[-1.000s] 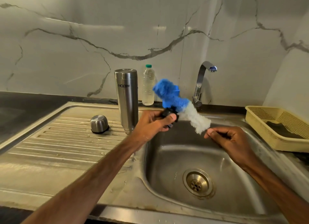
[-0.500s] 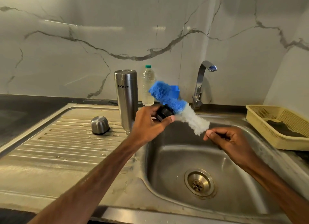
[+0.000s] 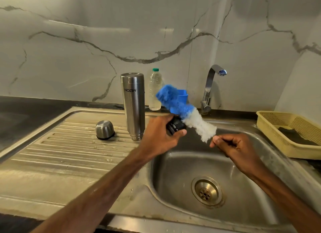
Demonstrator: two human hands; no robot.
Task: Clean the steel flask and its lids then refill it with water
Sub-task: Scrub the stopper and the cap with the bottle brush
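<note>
While the left hand [image 3: 159, 133] curls round the black inner lid [image 3: 175, 126] above the near-left rim of the sink basin [image 3: 271, 172], the right hand [image 3: 234, 146] pinches what appears to be the thin handle of the bottle brush [image 3: 185, 111], whose blue-and-white bristles lie against the lid. Steel flask [image 3: 133, 106]: inverted, mouth down on the ribbed draining board [image 3: 52, 154], just beside the left hand. Steel cup lid [image 3: 104, 129]: dome up, left of the flask, apart from it. Plastic bottle [image 3: 155, 89] and tap [image 3: 211, 86]: at the back wall. Yellow basket [image 3: 278, 118]: right of the basin. Hazards, as judged: the lid looks small and likely wet, so it may slip into the basin; a grip so far down the handle gives little control, so the bristles may skid off; the left wrist could topple the tall flask.
</note>
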